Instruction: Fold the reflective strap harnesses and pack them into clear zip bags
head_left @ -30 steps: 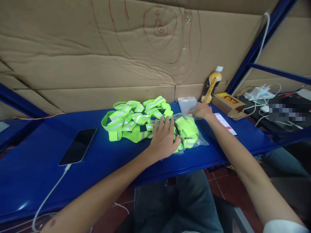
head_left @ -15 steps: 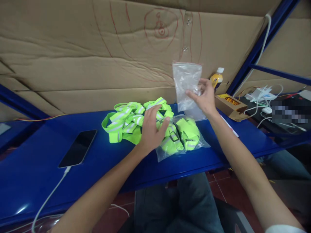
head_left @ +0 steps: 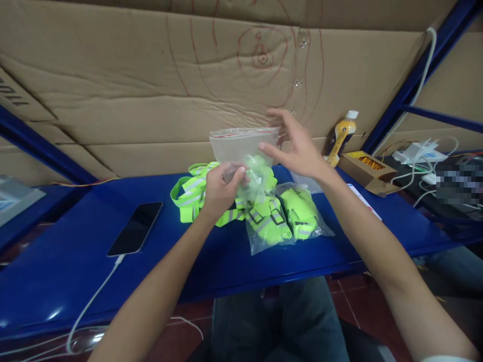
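My left hand pinches a clear zip-lock bag by its left side, with the red-striped seal at the top. Beside the bag's upper right edge is my right hand, fingers apart; whether a fingertip touches the plastic I cannot tell. Behind the bag lies a loose heap of neon-yellow reflective straps, partly hidden by my left hand. Just below, two filled bags rest side by side: one bag of straps with black buckles and another bag of straps.
A phone on a white cable lies left on the blue table. At the right stand a yellow drink bottle and an open cardboard box. A cardboard wall closes the back.
The clear bag has moved left and down, from my right hand to my left. My right hand has opened. The view has shifted slightly.
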